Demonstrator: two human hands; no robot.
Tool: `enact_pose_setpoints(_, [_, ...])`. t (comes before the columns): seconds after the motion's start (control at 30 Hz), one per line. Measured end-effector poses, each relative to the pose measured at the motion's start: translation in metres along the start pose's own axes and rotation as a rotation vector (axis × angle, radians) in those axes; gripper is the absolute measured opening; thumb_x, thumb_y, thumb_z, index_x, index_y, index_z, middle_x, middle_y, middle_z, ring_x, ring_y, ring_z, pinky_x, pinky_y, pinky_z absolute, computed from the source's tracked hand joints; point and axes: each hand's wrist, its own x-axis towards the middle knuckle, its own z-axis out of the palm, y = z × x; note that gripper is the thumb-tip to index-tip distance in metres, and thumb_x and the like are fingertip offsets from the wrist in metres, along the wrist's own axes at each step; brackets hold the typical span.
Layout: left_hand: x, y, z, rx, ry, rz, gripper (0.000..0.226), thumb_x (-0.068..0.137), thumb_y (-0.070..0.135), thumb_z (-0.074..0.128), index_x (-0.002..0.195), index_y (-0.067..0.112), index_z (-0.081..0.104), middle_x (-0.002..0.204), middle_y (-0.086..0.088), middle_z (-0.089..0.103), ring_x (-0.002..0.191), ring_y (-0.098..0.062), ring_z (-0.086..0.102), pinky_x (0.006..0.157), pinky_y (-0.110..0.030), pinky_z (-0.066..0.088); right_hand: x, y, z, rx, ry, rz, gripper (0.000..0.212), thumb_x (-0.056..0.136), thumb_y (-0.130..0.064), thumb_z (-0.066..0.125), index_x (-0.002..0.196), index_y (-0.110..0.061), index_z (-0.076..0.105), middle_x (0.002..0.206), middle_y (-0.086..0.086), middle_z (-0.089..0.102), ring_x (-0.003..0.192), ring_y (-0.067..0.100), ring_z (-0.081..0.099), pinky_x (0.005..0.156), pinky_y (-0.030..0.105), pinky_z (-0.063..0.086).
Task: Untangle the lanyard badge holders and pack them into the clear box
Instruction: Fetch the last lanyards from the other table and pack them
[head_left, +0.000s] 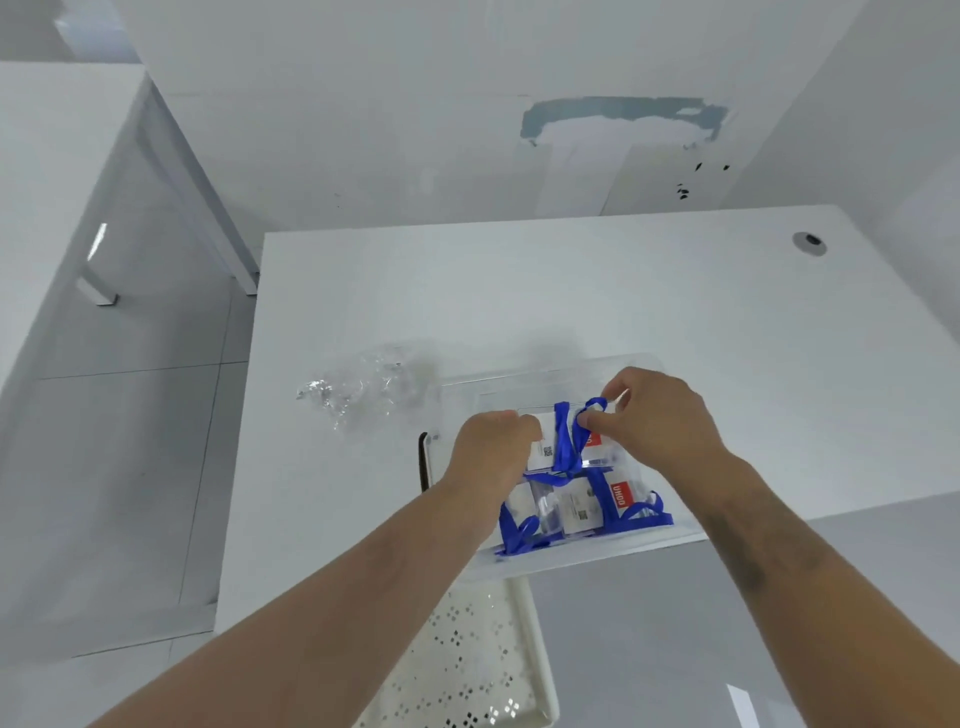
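Clear box (670, 535) at near edge of white tabletop (571, 291). Left hand (491, 441), fingers curled, holds badge holder (545, 449) over box. Right hand (657, 415) pinches its blue lanyard (563, 439). More badge holders (576, 506) inside box. Crumpled plastic wrap (358, 387) left of box.

Both my bare forearms reach forward and converge. My left hand (491, 441) is knuckles-up with its fingers curled under in a closed grip. My right hand (652, 415) sits just beside it, slightly farther out, thumb and forefinger pinched together.
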Motion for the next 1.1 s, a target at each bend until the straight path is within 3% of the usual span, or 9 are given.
enact_pose_setpoints(0.1, [0.018, -0.005, 0.007, 0.052, 0.033, 0.000, 0.035, 0.087, 0.008, 0.056, 0.117, -0.010, 0.061, 0.127, -0.030, 0.060, 0.088, -0.023, 0.050, 0.078, -0.035, 0.045, 0.011, -0.001, 0.010, -0.146, 0.001, -0.004, 0.039, 0.082, -0.049, 0.068, 0.109, -0.023, 0.061, 0.108, -0.002, 0.063, 0.093, 0.019, 0.060, 0.070, 0.029, 0.043])
enact_pose_setpoints(0.17, [0.029, -0.005, 0.013, 0.080, 0.037, -0.007, 0.036, 0.088, 0.009, 0.055, 0.118, -0.009, 0.062, 0.127, -0.029, 0.060, 0.087, -0.023, 0.049, 0.077, -0.036, 0.047, 0.017, -0.001, 0.016, -0.238, 0.003, -0.017, 0.039, 0.086, -0.046, 0.063, 0.115, -0.019, 0.059, 0.113, 0.002, 0.061, 0.095, 0.022, 0.061, 0.069, 0.029, 0.042])
enact_pose_setpoints(0.27, [0.035, -0.004, 0.021, 0.140, 0.041, -0.026, 0.036, 0.089, 0.010, 0.055, 0.121, -0.007, 0.061, 0.129, -0.025, 0.060, 0.089, -0.024, 0.050, 0.089, -0.041, 0.052, 0.023, 0.000, 0.024, -0.316, -0.021, -0.007, 0.038, 0.088, -0.041, 0.060, 0.117, -0.017, 0.058, 0.111, 0.004, 0.062, 0.094, 0.024, 0.061, 0.066, 0.029, 0.041])
enact_pose_setpoints(0.4, [0.040, -0.004, 0.025, 0.169, 0.018, -0.014, 0.039, 0.090, 0.010, 0.055, 0.125, -0.007, 0.058, 0.133, -0.026, 0.057, 0.091, -0.024, 0.047, 0.089, -0.040, 0.049, 0.021, 0.002, 0.023, -0.356, -0.028, -0.007, 0.040, 0.089, -0.044, 0.059, 0.119, -0.018, 0.059, 0.110, 0.004, 0.065, 0.094, 0.024, 0.063, 0.066, 0.028, 0.041])
enact_pose_setpoints(0.57, [0.028, -0.004, 0.018, 0.193, -0.041, 0.017, 0.052, 0.093, 0.015, 0.056, 0.143, 0.016, 0.046, 0.140, -0.005, 0.051, 0.099, -0.016, 0.052, 0.097, -0.034, 0.050, 0.003, 0.001, -0.002, -0.340, 0.034, -0.063, 0.051, 0.087, -0.054, 0.058, 0.130, -0.029, 0.054, 0.128, -0.002, 0.061, 0.109, 0.023, 0.061, 0.078, 0.032, 0.047])
enact_pose_setpoints(0.73, [-0.002, 0.003, -0.006, 0.157, -0.039, 0.184, 0.038, 0.092, 0.017, 0.058, 0.130, 0.022, 0.059, 0.127, 0.005, 0.060, 0.102, -0.012, 0.059, 0.096, -0.029, 0.049, -0.019, -0.012, -0.021, -0.098, 0.100, -0.147, 0.043, 0.086, -0.061, 0.056, 0.122, -0.039, 0.056, 0.118, -0.021, 0.062, 0.101, 0.008, 0.061, 0.075, 0.028, 0.044])
enact_pose_setpoints(0.8, [-0.013, 0.002, -0.023, 0.150, -0.007, 0.285, 0.033, 0.091, 0.019, 0.060, 0.123, 0.026, 0.064, 0.124, 0.010, 0.063, 0.111, -0.012, 0.060, 0.101, -0.036, 0.050, -0.028, -0.023, -0.022, 0.057, 0.115, -0.190, 0.037, 0.084, -0.062, 0.057, 0.116, -0.043, 0.058, 0.110, -0.025, 0.063, 0.093, 0.001, 0.061, 0.073, 0.027, 0.043])
enact_pose_setpoints(0.87, [-0.026, 0.002, -0.041, 0.151, 0.020, 0.360, 0.030, 0.091, 0.022, 0.060, 0.119, 0.030, 0.066, 0.119, 0.015, 0.065, 0.109, -0.007, 0.062, 0.100, -0.038, 0.051, -0.039, -0.036, -0.020, 0.203, 0.115, -0.229, 0.033, 0.085, -0.060, 0.057, 0.113, -0.044, 0.058, 0.106, -0.027, 0.063, 0.090, -0.003, 0.060, 0.074, 0.025, 0.044])
enact_pose_setpoints(1.1, [-0.055, -0.010, -0.126, 0.070, 0.131, 0.498, 0.027, 0.092, 0.031, 0.062, 0.119, 0.029, 0.066, 0.114, 0.017, 0.067, 0.103, 0.000, 0.063, 0.097, -0.038, 0.053, -0.084, -0.097, 0.017, 0.539, 0.082, -0.303, 0.038, 0.086, -0.055, 0.058, 0.123, -0.043, 0.056, 0.121, -0.028, 0.057, 0.107, -0.008, 0.054, 0.090, 0.025, 0.047])
